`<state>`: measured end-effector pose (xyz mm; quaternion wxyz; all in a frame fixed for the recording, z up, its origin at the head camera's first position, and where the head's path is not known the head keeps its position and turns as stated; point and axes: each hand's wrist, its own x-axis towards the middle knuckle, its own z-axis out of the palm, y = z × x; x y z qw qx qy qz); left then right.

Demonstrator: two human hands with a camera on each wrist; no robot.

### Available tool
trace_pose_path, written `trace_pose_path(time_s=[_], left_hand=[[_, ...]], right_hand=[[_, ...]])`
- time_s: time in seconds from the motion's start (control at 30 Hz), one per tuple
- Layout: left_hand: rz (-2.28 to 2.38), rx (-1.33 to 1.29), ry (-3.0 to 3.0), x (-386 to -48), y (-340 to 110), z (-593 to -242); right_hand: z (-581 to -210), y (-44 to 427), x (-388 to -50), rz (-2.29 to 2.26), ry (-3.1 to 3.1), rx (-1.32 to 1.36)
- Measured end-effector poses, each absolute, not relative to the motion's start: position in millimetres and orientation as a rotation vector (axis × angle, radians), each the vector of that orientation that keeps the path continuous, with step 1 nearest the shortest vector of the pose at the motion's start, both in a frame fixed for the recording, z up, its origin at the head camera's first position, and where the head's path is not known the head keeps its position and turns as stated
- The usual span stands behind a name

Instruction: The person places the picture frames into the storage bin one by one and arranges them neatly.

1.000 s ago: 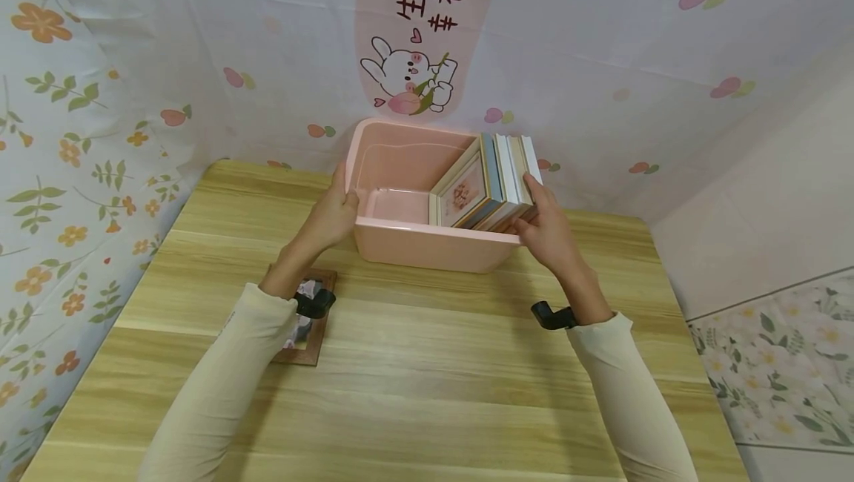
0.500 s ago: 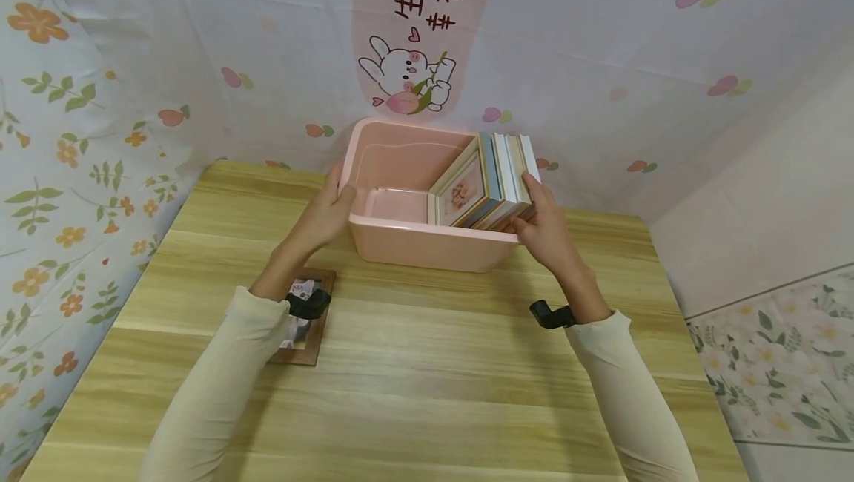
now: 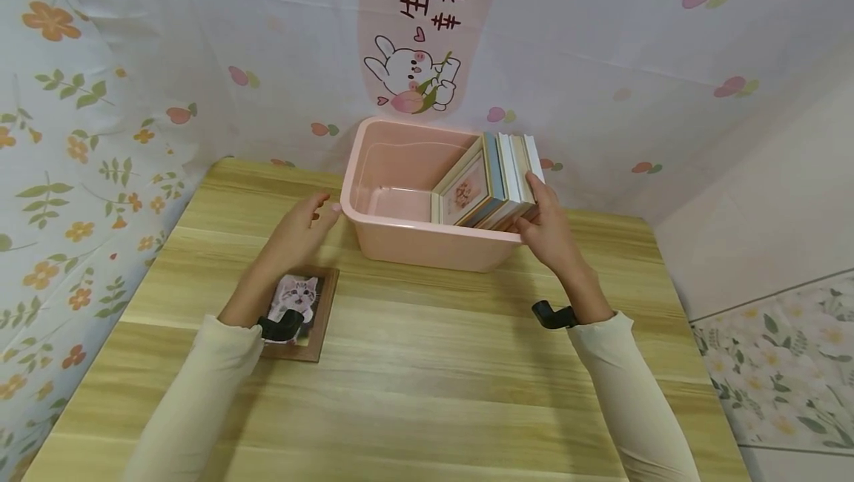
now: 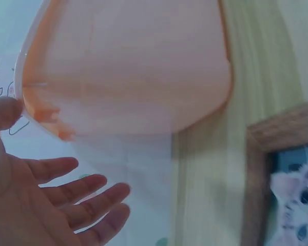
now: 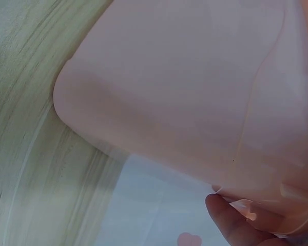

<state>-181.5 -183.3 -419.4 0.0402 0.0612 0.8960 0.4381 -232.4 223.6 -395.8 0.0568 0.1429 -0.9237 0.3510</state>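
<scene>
A pink plastic bin (image 3: 427,245) stands at the back of the table, against the printed cloth. Several picture frames (image 3: 467,187) lean in a row in its right end, the foremost showing a pinkish picture. My right hand (image 3: 552,228) grips the bin's right rim beside them; in the right wrist view its fingers (image 5: 227,218) curl under the rim. Just off the left end, my left hand (image 3: 299,233) has its fingers spread and holds nothing. Below the left wrist lies a brown wooden picture frame (image 3: 325,319) with a kitten photo, partly covered by the forearm.
The wood-grain table (image 3: 427,378) spreads in front of the bin. A cloth with a rabbit print (image 3: 414,74) hangs right behind it. Flowered cloth (image 3: 80,193) closes off the left side, and a tiled wall (image 3: 754,259) the right. Each wrist wears a black mount (image 3: 555,316).
My left hand has let go of the bin's left rim and drawn back left and toward me. More of the kitten photo shows now. Bin and right hand look unmoved.
</scene>
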Motion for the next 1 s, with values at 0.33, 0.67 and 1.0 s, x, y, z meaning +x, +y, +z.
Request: trace_pose_path(time_s=[0.33,0.67,1.0], left_hand=[[0.728,0.145,2.896,-149,-187,-442],[0.355,-0.061,2.798,-120,-178,-460],[0.359,-0.201,2.694,-115,-167,-472]], right_hand=[[-396,226,-233,1.062,-2.801,0.429],[-397,226,-234,1.034,-2.801,0.417],[-398,225,-234,1.058,-2.778,0.423]])
